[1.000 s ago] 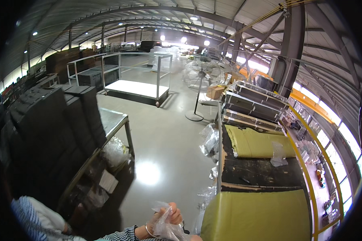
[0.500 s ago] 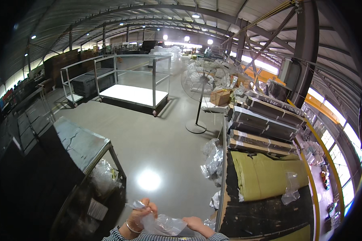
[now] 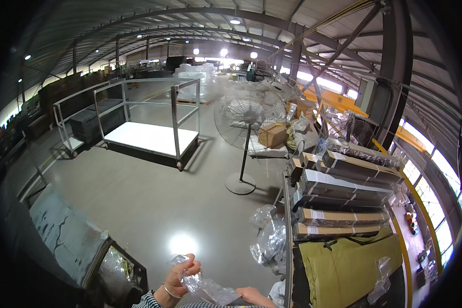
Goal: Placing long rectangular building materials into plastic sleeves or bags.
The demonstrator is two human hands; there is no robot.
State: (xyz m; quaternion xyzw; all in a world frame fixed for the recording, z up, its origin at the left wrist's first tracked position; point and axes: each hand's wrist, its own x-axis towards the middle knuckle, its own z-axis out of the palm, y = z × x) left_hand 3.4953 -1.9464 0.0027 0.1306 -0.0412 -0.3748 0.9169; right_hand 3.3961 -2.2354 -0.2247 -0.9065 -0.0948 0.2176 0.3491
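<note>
Low in the picture, a clear plastic bag (image 3: 213,291) stretches between my two hands. My left hand (image 3: 182,274), with a bracelet at the wrist, is closed round a crumpled end of it that sticks out above the fingers. At the other end of the bag, my right hand (image 3: 254,296) grips its edge; the fingertips are partly hidden by the plastic. Both sleeves are checked black and white. Closest to my right hand is a dark-topped table bearing a folded olive-green cloth (image 3: 349,267), with a piece of clear plastic (image 3: 381,280) lying on it.
Long wrapped cartons (image 3: 344,179) are stacked on the table at right. Crumpled clear plastic (image 3: 269,238) lies beside its edge. A pedestal fan (image 3: 249,115) stands ahead, and a white-decked cart (image 3: 151,137) at front left. A worn grey-topped table (image 3: 66,231) is at near left.
The view has shifted, so the cart and fan appear lower and further left, and the cartons look nearer. Both hands still hold the plastic bag.
</note>
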